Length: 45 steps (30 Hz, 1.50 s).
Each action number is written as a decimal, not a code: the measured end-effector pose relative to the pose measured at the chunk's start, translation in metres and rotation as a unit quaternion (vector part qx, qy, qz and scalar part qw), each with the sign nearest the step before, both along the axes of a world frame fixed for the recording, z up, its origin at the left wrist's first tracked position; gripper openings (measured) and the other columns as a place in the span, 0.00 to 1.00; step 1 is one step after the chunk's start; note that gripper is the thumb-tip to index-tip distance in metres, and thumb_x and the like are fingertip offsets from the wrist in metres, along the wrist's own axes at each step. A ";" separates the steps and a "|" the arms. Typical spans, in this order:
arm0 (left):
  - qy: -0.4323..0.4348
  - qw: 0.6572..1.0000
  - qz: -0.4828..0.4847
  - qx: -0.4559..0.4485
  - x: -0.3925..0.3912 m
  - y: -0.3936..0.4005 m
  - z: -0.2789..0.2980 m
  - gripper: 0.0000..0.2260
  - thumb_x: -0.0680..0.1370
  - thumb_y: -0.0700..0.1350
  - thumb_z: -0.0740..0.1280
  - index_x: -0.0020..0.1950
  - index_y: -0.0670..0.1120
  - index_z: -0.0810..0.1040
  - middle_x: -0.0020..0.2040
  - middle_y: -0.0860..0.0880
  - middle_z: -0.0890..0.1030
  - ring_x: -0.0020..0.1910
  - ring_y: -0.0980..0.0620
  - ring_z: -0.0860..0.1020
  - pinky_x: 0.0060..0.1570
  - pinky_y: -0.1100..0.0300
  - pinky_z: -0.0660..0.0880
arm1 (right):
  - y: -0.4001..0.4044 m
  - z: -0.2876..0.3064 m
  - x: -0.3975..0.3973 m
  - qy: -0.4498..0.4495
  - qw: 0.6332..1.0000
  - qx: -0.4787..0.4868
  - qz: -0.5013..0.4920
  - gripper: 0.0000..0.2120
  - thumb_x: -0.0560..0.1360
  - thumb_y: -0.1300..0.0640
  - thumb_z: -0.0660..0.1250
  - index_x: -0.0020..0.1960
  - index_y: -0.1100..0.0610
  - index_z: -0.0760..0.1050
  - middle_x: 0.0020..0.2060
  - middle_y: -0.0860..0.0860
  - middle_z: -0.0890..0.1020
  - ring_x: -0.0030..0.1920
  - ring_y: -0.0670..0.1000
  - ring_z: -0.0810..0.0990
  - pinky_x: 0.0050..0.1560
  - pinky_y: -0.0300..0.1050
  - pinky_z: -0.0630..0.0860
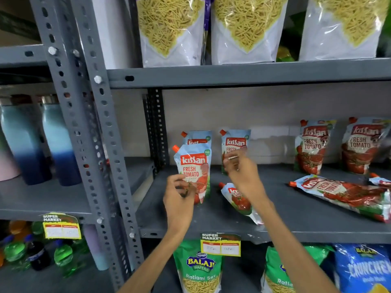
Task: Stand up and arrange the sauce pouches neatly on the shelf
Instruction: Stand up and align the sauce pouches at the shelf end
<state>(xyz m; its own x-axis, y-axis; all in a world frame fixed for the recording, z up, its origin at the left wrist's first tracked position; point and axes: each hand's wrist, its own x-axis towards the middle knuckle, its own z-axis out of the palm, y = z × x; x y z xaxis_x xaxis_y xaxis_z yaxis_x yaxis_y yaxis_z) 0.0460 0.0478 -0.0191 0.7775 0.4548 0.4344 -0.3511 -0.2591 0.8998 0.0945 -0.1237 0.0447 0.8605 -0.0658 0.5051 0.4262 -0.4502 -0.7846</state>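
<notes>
Several Kissan tomato sauce pouches are on the grey middle shelf (296,225). One pouch (193,163) stands at the front left, with another pouch (197,138) upright behind it. My left hand (178,199) is at the front pouch's lower left, fingers loosely curled and apart against it. My right hand (240,169) hovers with spread fingers in front of a third standing pouch (234,142). Below my right wrist a small pouch (239,200) lies flat. A large pouch (347,193) lies flat to the right. Two large pouches (313,146) (361,144) lean against the back wall.
Another pouch (380,181) peeks in at the right edge. White noodle-snack bags (171,39) fill the shelf above; Balaji snack bags (198,269) sit below. A perforated grey upright (93,132) borders the left, with blue bottles (57,140) beyond. A price tag (221,245) hangs on the shelf lip.
</notes>
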 end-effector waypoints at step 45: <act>0.036 0.984 -0.126 0.122 0.043 -0.117 -0.014 0.40 0.66 0.41 0.82 0.71 0.49 0.64 0.59 0.58 0.75 0.58 0.65 0.76 0.57 0.69 0.76 | -0.111 -0.074 0.020 0.082 0.985 0.082 0.130 0.19 0.80 0.54 0.63 0.67 0.59 0.63 0.58 0.54 0.79 0.56 0.47 0.79 0.51 0.36 0.79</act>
